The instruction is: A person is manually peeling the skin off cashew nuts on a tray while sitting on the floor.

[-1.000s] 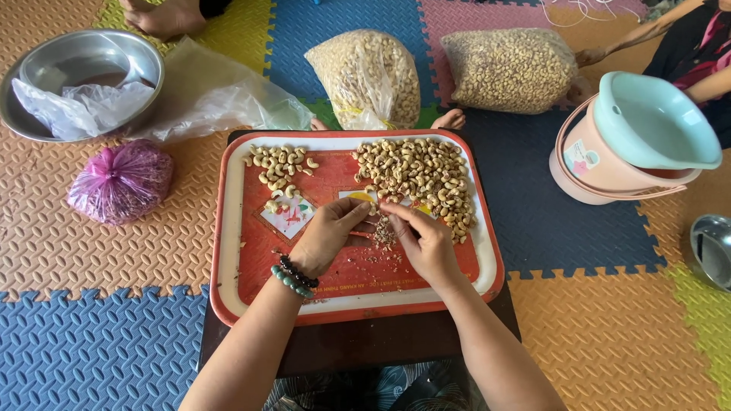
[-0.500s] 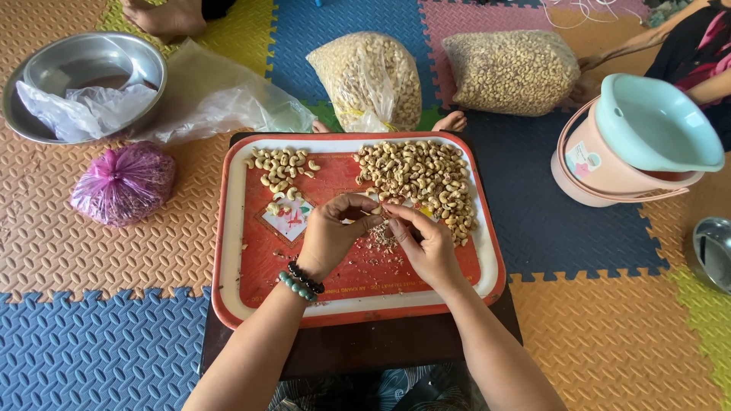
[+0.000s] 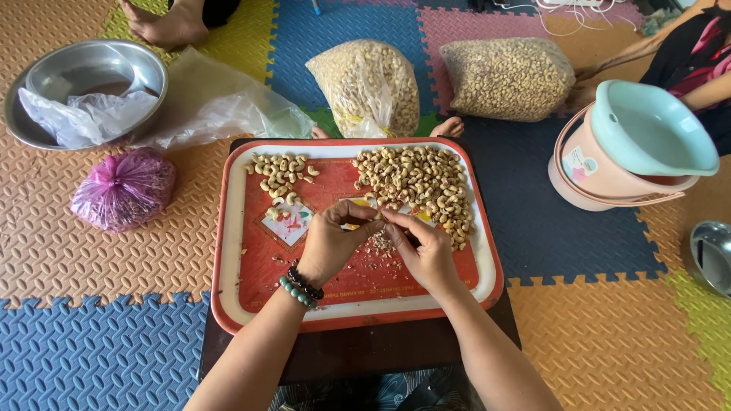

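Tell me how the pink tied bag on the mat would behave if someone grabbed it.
The pink bag looks thin and crinkled, so it would probably sag and deform rather than hold shape. Its bulging, rounded body suggests loose filling that may shift. Gathered at the top, it likely lifts by the knot.

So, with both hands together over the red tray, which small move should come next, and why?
Probably the left hand and right hand should finish peeling the nut pinched between them, then drop it on the small pile. Skin flakes lie below on the red tray, and the large pile looks browner.
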